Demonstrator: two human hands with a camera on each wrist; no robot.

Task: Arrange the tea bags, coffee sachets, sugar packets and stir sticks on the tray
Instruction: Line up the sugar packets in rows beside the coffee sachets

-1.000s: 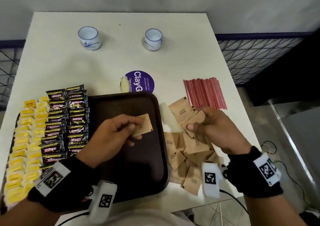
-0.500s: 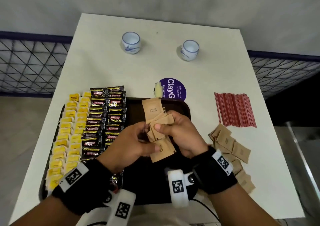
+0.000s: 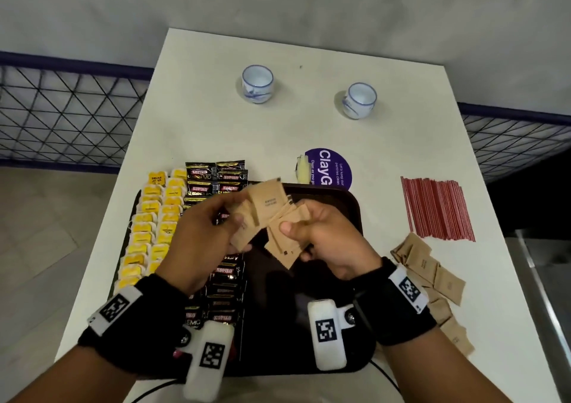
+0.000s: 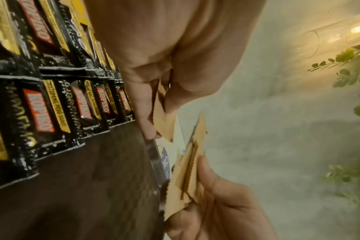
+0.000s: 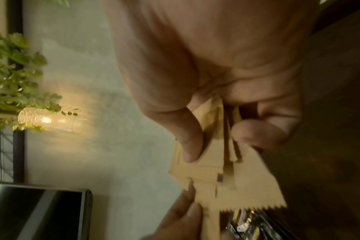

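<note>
Both our hands work above the dark tray, which sits at the near edge of the table. Our right hand pinches a fanned bunch of brown sugar packets between thumb and fingers, their long axes splaying toward the far edge and the near-left. Our left hand pinches a few more packets from the same fan, fingers curled on them. Yellow tea bags and black coffee sachets lie in columns running near to far on the tray's left side. Red stir sticks lie near the table's right edge, pointing near to far, with loose sugar packets just nearer.
</note>
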